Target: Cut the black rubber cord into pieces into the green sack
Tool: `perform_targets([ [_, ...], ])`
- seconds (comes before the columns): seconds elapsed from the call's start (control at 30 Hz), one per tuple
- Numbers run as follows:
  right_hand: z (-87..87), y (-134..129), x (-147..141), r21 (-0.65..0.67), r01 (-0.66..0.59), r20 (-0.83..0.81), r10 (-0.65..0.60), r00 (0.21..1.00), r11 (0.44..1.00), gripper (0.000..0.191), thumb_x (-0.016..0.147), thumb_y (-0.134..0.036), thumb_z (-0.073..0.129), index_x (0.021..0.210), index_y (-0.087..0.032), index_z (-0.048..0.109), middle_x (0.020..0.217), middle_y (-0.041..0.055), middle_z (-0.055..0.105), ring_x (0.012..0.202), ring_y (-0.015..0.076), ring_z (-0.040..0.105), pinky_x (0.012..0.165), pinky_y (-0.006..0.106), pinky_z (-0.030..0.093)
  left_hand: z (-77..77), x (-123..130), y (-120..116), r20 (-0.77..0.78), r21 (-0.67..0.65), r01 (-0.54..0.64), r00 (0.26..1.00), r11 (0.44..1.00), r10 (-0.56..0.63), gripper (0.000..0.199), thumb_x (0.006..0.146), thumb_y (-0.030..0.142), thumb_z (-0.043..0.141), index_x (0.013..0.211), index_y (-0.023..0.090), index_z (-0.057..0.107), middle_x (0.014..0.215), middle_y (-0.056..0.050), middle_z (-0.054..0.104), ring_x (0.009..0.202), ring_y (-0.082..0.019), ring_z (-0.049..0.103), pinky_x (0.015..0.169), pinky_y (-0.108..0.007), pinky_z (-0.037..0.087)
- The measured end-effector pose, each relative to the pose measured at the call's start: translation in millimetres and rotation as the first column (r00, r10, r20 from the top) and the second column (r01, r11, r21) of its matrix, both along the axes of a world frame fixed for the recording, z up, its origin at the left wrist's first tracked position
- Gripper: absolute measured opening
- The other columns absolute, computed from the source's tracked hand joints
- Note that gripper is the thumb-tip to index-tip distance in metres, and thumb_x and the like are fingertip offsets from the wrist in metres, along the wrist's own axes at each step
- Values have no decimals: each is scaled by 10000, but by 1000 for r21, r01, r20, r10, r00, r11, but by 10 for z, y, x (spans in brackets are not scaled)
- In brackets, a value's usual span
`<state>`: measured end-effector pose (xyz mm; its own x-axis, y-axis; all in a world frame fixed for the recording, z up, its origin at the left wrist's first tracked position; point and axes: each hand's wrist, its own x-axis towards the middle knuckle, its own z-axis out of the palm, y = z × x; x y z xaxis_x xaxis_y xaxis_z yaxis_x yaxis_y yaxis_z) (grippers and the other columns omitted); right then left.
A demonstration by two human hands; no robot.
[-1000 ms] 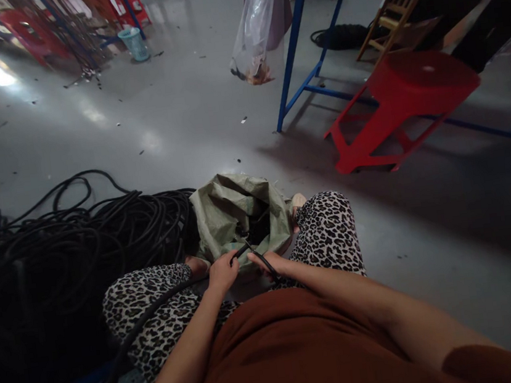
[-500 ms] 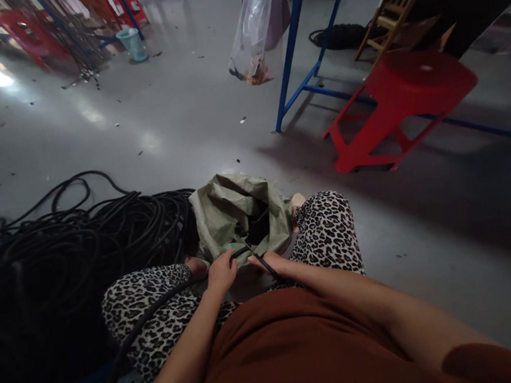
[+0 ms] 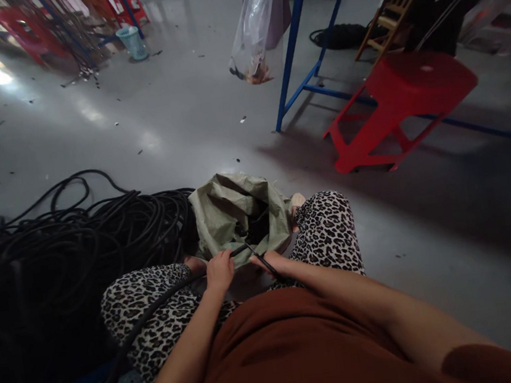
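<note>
My left hand (image 3: pixel 220 271) is closed around a black rubber tube (image 3: pixel 155 306), close to its free end. That end pokes out past my fingers over the mouth of a pale green woven sack (image 3: pixel 211 212). In my right hand (image 3: pixel 274 260) are scissors (image 3: pixel 264 264) with dark handles, their blades meeting the tube's end. Whether the blades are fully closed is too small to tell. Dark pieces lie inside the sack, which stands between my knees. From my left hand the tube runs back over my left leg.
A big heap of black tubing (image 3: pixel 148 229) lies at my left. Ahead on the right are a red plastic stool (image 3: pixel 419 81) and a blue table leg (image 3: pixel 290 57), with a clear plastic bag (image 3: pixel 250 37) hanging nearby. A light blue basket (image 3: pixel 132 44) stands farther off.
My left hand has shifted slightly left along with the tube. My right hand stays almost still with the scissors. Dark clothing of a person behind the red stool has moved.
</note>
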<state>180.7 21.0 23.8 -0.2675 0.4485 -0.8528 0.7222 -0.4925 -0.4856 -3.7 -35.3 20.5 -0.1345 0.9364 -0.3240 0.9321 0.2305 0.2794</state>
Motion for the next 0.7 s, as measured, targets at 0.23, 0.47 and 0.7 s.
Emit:
perform_targets([
  [0.23, -98, 49, 7, 20, -33, 48, 32, 998, 999, 517, 866, -623, 523, 678, -142, 553, 503, 8, 496, 393, 126, 493, 397, 220, 416, 11, 5, 6, 7, -6, -35, 999, 999, 35, 320, 921, 223, 459, 1209, 204, 599, 1195, -70, 665, 1084, -188, 613, 929, -280, 447],
  [0.47, -94, 4, 0, -122, 60, -66, -69, 995, 991, 543, 872, -656, 492, 701, -143, 540, 480, -11, 493, 396, 110, 489, 403, 205, 449, -13, -8, 4, 16, 5, -73, 997, 997, 73, 321, 922, 228, 456, 1208, 196, 598, 1203, -66, 670, 1095, -195, 619, 918, -285, 467],
  [0.7, -105, -26, 3, -147, 51, -118, -69, 991, 988, 530, 856, -636, 547, 725, -122, 553, 477, -14, 511, 393, 106, 508, 393, 181, 426, -50, -13, -14, 22, 22, -70, 997, 997, 70, 320, 925, 240, 449, 1206, 199, 596, 1199, -64, 675, 1086, -191, 626, 918, -288, 473],
])
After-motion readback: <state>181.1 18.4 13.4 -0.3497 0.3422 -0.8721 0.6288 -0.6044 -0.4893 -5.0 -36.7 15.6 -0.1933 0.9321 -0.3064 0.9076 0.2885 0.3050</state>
